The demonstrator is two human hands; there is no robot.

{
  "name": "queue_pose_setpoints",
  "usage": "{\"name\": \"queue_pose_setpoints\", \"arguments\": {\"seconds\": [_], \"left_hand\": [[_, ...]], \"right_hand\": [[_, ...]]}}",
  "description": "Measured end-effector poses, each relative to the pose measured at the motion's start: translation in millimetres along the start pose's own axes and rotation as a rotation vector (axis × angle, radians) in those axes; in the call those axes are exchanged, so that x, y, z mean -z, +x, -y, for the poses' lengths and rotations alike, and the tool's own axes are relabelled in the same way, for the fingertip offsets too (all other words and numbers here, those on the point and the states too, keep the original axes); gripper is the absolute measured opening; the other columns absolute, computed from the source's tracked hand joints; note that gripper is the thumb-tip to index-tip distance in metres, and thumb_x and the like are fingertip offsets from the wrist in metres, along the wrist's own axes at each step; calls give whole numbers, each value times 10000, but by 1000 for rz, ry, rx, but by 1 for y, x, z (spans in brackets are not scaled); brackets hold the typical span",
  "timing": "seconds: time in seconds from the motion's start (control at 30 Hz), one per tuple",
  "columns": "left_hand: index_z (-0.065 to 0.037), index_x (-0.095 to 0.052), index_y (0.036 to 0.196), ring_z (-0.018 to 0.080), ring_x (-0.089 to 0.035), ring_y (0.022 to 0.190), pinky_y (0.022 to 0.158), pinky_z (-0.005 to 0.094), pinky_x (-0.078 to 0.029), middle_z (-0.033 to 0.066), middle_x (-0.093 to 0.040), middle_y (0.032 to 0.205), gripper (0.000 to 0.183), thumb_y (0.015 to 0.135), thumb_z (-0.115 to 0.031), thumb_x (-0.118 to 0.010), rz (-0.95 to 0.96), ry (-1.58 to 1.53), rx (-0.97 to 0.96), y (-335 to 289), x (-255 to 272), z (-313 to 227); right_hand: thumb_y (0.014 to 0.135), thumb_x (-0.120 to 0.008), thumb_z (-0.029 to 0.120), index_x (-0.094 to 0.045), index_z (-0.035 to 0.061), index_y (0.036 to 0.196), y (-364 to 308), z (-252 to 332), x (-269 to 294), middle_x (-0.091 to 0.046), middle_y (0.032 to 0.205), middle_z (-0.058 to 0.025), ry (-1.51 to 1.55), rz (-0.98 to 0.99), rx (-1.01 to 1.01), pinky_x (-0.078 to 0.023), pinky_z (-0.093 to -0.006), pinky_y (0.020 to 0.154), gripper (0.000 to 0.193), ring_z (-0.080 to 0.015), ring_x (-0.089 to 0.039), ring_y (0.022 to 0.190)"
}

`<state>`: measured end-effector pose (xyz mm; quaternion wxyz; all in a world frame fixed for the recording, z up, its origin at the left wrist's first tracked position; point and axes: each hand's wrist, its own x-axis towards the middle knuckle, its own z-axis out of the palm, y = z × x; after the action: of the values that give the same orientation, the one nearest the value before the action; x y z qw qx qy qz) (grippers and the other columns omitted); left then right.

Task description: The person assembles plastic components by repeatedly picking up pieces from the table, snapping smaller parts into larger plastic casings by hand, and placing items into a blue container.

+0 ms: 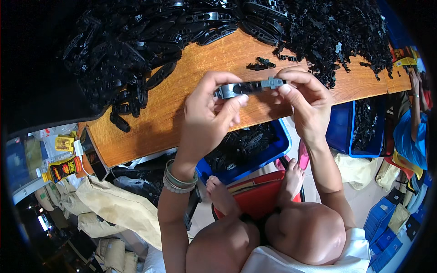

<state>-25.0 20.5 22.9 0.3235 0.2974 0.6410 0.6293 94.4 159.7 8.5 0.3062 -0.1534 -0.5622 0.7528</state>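
Observation:
My left hand (205, 113) is closed around the near end of a slim black plastic part with a shiny curved section (229, 90), held above the wooden table (182, 98). My right hand (312, 104) pinches a small grey notched plastic piece (272, 83) between thumb and fingers. The two pieces meet in line between my hands; whether they are joined, I cannot tell. Just beyond my right fingers, a few small black plastic pieces (261, 64) lie on the wood.
A heap of long black plastic parts (159, 41) covers the table's far left. Small black pieces (327, 36) are piled at far right. Below the edge stand a blue bin (284, 143) of black parts and another blue bin (350, 129). Another person's arm (415, 104) shows at right.

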Motion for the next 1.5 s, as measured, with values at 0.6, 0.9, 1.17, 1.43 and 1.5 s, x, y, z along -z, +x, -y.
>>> {"name": "queue_pose_setpoints", "arguments": {"seconds": [0.6, 0.9, 1.17, 1.43, 1.5], "left_hand": [[62, -551, 942, 157, -658, 772, 657, 249, -553, 128, -635, 861, 132, 816, 44, -588, -21, -38, -118, -15, -5, 2], [65, -582, 1024, 165, -639, 793, 724, 267, -514, 103, -642, 893, 188, 857, -15, -555, 109, 127, 2, 2, 11, -5], [17, -613, 1010, 190, -590, 798, 708, 279, -466, 114, -612, 879, 260, 781, -96, -655, -210, 946, -449, 89, 35, 14], [24, -597, 900, 220, -572, 733, 677, 312, -468, 110, -596, 834, 216, 737, -90, -680, -264, 1029, -329, 64, 28, 22], [14, -561, 934, 145, -575, 681, 607, 268, -470, 93, -598, 830, 216, 758, -53, -668, -302, 787, -208, 46, 25, 22]], "right_hand": [[725, -704, 41, -642, -21, 943, -11, -2, -14, -619, 898, -108, -381, 115, -59, -449, -315, 695, 235, -233, -584, 787], [748, -700, 78, -657, -15, 908, -21, 0, 5, -626, 807, -116, -499, 347, 39, -453, -311, 681, 190, -229, -591, 753], [786, -642, 61, -635, -18, 880, 9, -4, -7, -619, 892, -126, -797, 321, 397, -500, -361, 692, 123, -277, -613, 789], [757, -640, -12, -639, 17, 973, 41, -33, -5, -582, 872, -118, -1255, 246, 622, -488, -313, 646, 218, -254, -598, 765], [751, -632, -7, -626, 17, 924, 41, -29, -5, -565, 812, -104, -943, 109, 605, -489, -328, 609, 175, -267, -595, 718]]}}
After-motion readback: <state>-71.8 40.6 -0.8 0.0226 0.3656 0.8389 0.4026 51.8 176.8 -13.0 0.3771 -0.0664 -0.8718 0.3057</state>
